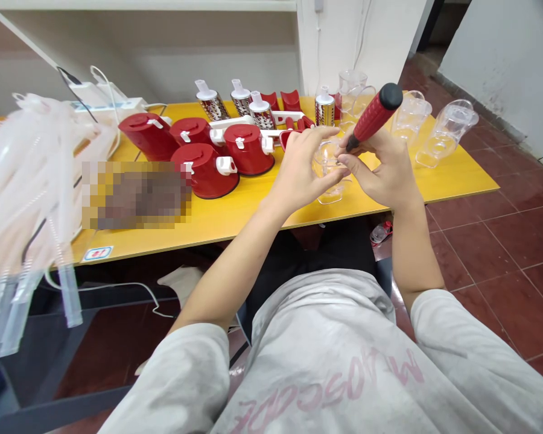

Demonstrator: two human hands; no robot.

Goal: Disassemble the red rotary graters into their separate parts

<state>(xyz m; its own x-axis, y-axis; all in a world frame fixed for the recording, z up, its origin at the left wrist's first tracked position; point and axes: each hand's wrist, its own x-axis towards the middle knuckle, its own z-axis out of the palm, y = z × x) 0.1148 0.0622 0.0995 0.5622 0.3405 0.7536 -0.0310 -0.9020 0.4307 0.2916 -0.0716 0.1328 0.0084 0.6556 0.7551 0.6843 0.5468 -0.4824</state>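
Note:
My right hand (pixel 380 172) grips a red-handled screwdriver (pixel 375 114) with a black end cap, its shaft pointing down and to the left. The screwdriver's tip is close to a transparent plastic jug-like part (pixel 326 163), mostly hidden by my fingers. My left hand (pixel 298 169) holds that part from the left, and fingers of both hands meet around it above the yellow table (pixel 235 217). Its exact shape and the tip's contact with it are hard to tell.
Red lidded containers (pixel 248 147), steel drum graters (pixel 324 107) with white caps, and transparent plastic jugs (pixel 447 132) stand along the table. Bagged translucent tubes (pixel 31 181) hang at left, near a white power strip (pixel 108 105). A pixelated patch (pixel 136 196) covers part of the table.

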